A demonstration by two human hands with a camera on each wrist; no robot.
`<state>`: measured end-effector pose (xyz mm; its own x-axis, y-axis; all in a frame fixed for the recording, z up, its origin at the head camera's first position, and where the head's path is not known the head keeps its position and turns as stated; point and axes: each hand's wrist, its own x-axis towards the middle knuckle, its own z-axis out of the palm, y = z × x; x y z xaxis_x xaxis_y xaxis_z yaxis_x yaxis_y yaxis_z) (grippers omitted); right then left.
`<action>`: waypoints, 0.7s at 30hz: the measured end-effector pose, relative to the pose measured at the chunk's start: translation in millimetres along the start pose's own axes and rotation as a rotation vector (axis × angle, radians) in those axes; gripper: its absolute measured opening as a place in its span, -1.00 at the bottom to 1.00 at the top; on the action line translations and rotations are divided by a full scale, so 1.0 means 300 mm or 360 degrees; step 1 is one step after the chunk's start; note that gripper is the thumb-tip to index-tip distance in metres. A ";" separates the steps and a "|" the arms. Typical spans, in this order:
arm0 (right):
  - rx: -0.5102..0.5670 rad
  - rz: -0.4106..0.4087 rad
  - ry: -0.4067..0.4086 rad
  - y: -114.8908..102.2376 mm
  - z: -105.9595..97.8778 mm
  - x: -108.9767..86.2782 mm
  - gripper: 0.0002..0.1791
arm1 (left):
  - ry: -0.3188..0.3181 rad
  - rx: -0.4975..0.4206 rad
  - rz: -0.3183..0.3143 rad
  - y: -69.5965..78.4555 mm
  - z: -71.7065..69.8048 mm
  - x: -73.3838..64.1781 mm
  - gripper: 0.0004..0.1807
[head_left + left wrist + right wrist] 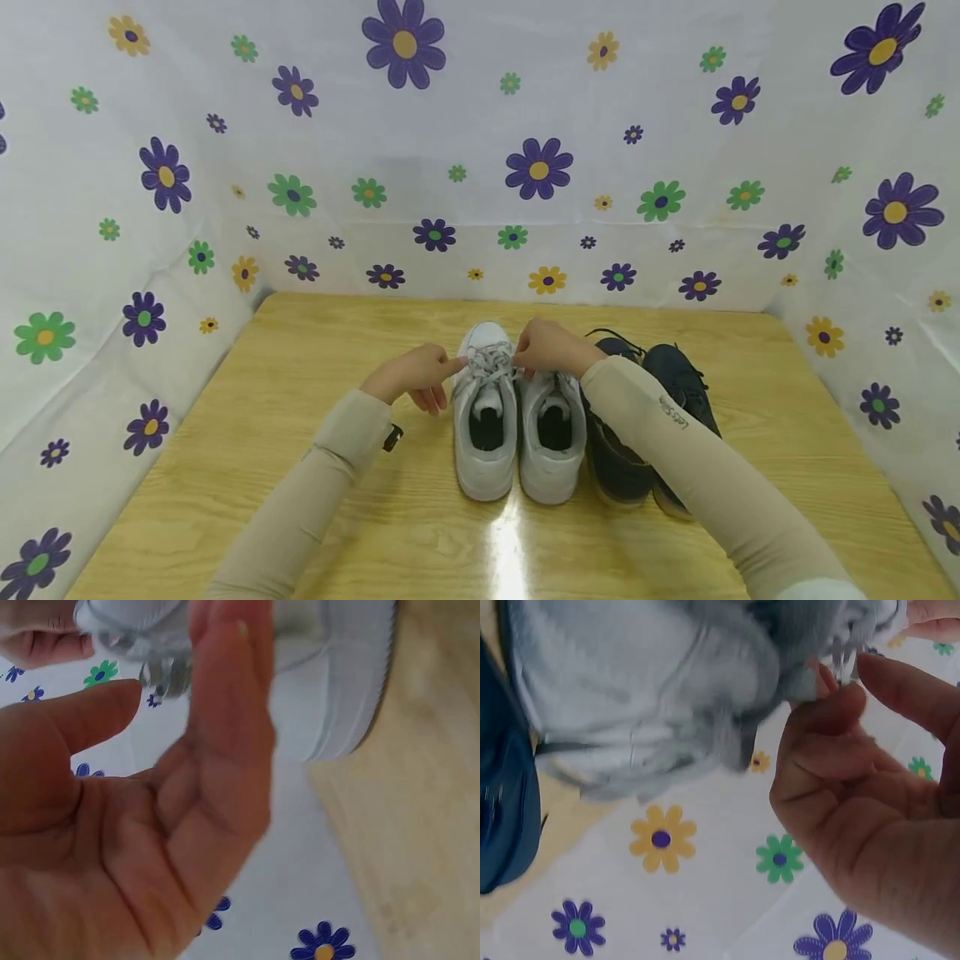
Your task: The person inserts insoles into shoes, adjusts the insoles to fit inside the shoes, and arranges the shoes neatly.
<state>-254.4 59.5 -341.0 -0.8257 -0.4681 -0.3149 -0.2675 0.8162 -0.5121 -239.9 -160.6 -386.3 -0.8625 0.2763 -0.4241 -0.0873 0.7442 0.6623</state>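
Note:
A pair of white lace-up sneakers stands side by side, heels toward me. The left sneaker (485, 467) has its laces (489, 360) lying loose over the tongue. From its left side my left hand (415, 373) reaches to those laces, thumb and fingers apart in the left wrist view, the fingers alongside the shoe. My right hand (553, 346) is above the toe of the right sneaker (553, 477), hiding it. Thumb and curled index finger pinch a shoelace (843, 664) at the left sneaker's side in the right wrist view.
Dark navy shoes (678, 383) stand right of the white pair, partly covered by my right forearm. All sit on a wooden tabletop (322, 333). A flower-print white cloth (465, 108) rises behind the table and at both sides.

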 end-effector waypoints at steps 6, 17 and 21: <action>0.0255 0.0033 0.0130 -0.006 0.036 0.004 -0.61 | 0.0132 -0.0208 0.0155 -0.016 0.043 0.004 -0.77; 0.0900 0.0119 0.0516 -0.008 0.025 0.008 -0.78 | 0.0577 -0.0323 0.0220 -0.006 0.063 0.019 -0.90; 0.0706 0.0122 0.0498 0.012 -0.004 -0.011 -0.79 | 0.0659 -0.0383 0.0192 -0.013 0.051 0.007 -0.84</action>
<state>-253.2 64.4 -340.6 -0.9611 -0.2346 -0.1460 -0.0218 0.5912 -0.8063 -233.7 -153.6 -399.2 -0.9949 0.0503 -0.0869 -0.0454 0.5467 0.8361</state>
